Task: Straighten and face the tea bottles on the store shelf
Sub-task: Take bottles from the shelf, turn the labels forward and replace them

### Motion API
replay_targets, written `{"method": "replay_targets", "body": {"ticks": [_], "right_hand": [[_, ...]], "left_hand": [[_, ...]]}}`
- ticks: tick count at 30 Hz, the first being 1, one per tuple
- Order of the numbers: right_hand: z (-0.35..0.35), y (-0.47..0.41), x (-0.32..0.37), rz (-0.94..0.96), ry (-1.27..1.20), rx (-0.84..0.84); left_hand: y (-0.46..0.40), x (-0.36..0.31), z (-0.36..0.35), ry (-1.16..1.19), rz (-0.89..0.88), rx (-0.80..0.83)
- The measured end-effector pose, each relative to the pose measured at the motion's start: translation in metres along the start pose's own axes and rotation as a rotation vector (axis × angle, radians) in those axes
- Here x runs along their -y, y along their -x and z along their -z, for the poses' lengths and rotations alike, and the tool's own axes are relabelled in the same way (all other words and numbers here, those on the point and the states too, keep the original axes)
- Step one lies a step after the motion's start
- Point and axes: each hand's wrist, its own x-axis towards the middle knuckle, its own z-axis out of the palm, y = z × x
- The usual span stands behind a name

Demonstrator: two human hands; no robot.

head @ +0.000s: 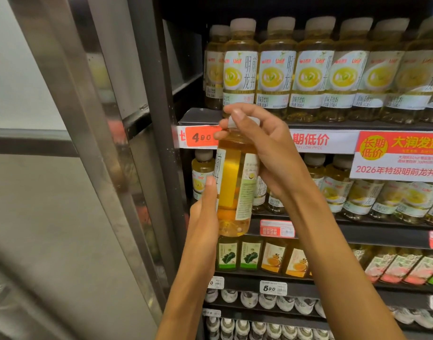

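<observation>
I hold one tea bottle (235, 182) upright in front of the shelves, its label seam and back panel turned toward me. My right hand (264, 148) grips it from the top, fingers curled over the white cap and neck. My left hand (205, 209) holds the lower body, its thumb lying straight up the left side of the label. Behind it, a row of matching tea bottles (313, 69) stands on the upper shelf with labels facing out. More of these bottles (357, 190) stand on the shelf below, several of them tilted or turned.
A dark shelf upright (161, 119) and a metal door frame (92, 123) stand at the left. Price strips (321, 141) run along the shelf edges. Lower shelves carry juice bottles (274, 258) and rows of white-capped bottles (267, 300).
</observation>
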Motion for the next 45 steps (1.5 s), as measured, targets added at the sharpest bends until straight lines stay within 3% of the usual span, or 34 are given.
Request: {"method": "replay_targets", "body": {"ticks": [2,6,10,13,18,24,29,33,39,45], "right_hand": [[0.000,-0.002,0.002,-0.062,-0.091,0.053],[-0.002,-0.004,0.004,-0.160,-0.229,0.176],[-0.006,-0.004,0.008,-0.121,-0.227,0.165],[-0.006,-0.003,0.015,-0.042,-0.047,0.074],[-0.008,-0.001,0.017,0.009,0.118,-0.004],[0.001,-0.003,0.015,-0.054,-0.117,0.149],[0.000,-0.003,0.012,-0.033,-0.115,0.133],[0.000,-0.001,0.013,0.025,-0.008,0.049],[0.004,-0.003,0.013,-0.014,0.071,0.010],[0.008,-0.006,0.007,-0.075,-0.183,0.132]], "left_hand": [[0.000,-0.002,-0.002,0.120,0.030,0.003],[0.000,-0.004,-0.003,0.320,0.112,0.157],[0.000,-0.005,-0.003,0.259,0.074,0.104],[0.003,-0.008,0.001,0.128,-0.028,0.012],[0.004,-0.008,-0.006,0.021,-0.109,0.017],[0.002,-0.004,-0.007,0.255,0.027,0.113],[-0.001,-0.001,-0.002,0.301,0.063,0.224],[-0.002,0.000,0.002,0.175,0.032,0.086],[-0.001,0.001,-0.001,0.115,-0.035,0.056],[0.000,0.000,-0.003,0.438,0.170,0.326]]}}
